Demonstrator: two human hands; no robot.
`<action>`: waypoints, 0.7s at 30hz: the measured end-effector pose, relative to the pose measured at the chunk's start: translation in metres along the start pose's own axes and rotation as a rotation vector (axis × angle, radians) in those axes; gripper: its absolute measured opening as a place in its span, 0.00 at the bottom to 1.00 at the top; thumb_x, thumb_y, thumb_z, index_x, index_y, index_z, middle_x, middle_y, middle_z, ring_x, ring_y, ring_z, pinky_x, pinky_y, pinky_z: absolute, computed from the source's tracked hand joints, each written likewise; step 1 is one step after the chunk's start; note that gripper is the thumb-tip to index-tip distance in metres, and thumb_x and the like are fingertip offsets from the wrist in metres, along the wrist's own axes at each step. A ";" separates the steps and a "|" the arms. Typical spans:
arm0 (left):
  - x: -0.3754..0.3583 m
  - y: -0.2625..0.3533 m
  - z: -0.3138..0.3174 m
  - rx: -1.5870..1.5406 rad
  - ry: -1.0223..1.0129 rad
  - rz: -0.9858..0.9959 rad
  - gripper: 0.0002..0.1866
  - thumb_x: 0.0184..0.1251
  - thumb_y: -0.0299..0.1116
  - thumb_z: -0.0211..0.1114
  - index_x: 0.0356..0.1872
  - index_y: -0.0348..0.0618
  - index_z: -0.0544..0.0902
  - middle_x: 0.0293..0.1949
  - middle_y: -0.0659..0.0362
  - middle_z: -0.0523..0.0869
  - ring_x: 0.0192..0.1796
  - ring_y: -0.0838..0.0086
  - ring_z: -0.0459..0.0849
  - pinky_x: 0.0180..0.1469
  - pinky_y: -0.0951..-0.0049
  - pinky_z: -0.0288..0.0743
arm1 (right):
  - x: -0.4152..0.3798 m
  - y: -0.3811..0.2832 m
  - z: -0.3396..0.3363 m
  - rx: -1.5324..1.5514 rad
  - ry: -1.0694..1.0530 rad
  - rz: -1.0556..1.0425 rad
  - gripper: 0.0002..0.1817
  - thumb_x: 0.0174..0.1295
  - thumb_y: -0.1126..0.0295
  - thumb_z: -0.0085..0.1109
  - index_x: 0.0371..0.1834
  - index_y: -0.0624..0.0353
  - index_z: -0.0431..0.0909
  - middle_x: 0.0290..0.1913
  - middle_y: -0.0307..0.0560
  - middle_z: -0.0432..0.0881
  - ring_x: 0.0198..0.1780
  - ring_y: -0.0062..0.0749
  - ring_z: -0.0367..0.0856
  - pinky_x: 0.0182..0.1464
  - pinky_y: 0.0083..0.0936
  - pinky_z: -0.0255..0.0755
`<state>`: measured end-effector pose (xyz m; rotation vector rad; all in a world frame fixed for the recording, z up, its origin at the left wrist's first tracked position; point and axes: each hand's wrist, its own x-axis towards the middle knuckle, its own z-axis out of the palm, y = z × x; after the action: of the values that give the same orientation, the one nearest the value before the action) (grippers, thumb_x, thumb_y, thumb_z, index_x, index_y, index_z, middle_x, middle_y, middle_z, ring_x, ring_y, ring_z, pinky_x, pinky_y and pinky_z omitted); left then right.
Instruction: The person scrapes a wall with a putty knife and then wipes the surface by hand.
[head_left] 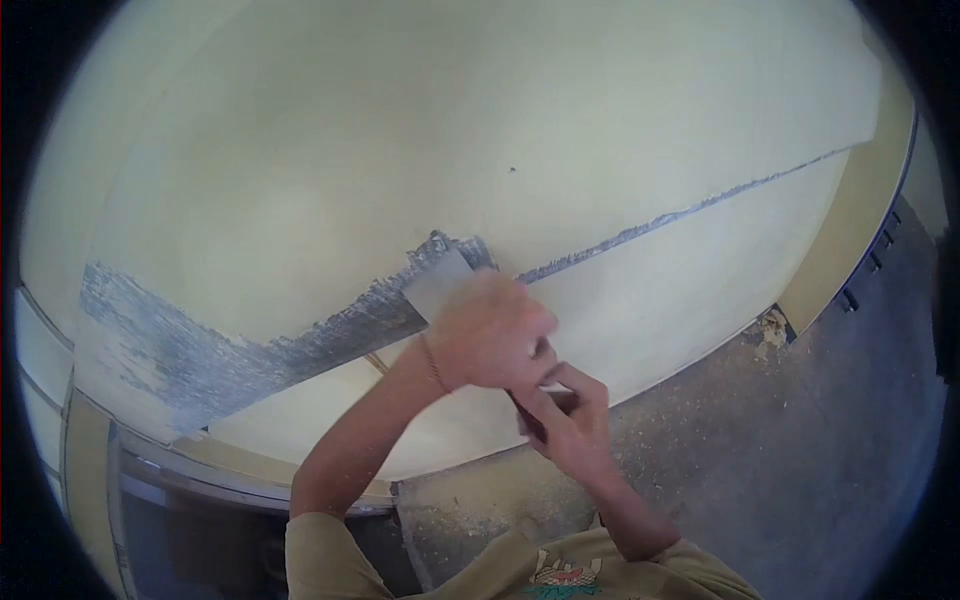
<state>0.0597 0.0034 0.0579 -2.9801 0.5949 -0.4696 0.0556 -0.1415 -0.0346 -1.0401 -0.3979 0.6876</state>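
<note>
A flat-bladed scraper (440,287) lies with its pale metal blade against a cream-painted panel (600,130). My left hand (490,330), a thin bracelet at its wrist, is closed around the scraper just behind the blade and looks slightly blurred. Lower and to the right, my right hand (575,425) grips the dark handle end (532,415). The two hands nearly touch. Bare grey streaks (270,365) run along the panel's lower edge left of the blade, with ragged cream paint above them. A thinner grey line (650,225) follows the edge to the right.
Below the panel edge stands a pale lower surface (690,290). Paint flakes are scattered over the grey floor (720,440). A cream side piece with dark pegs (850,300) is at the right. A dark recess with a frame (200,510) sits at the lower left.
</note>
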 end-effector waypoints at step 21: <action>0.001 0.002 -0.009 -0.038 -0.010 -0.033 0.10 0.40 0.38 0.62 0.12 0.41 0.79 0.13 0.47 0.75 0.21 0.51 0.79 0.29 0.56 0.74 | -0.006 -0.007 0.005 0.102 -0.028 -0.004 0.09 0.67 0.69 0.61 0.34 0.62 0.74 0.19 0.40 0.76 0.18 0.15 0.69 0.17 0.17 0.56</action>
<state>0.0569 0.0012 0.0662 -3.0309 0.5602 -0.4507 0.0502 -0.1449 -0.0261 -0.9342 -0.3854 0.7120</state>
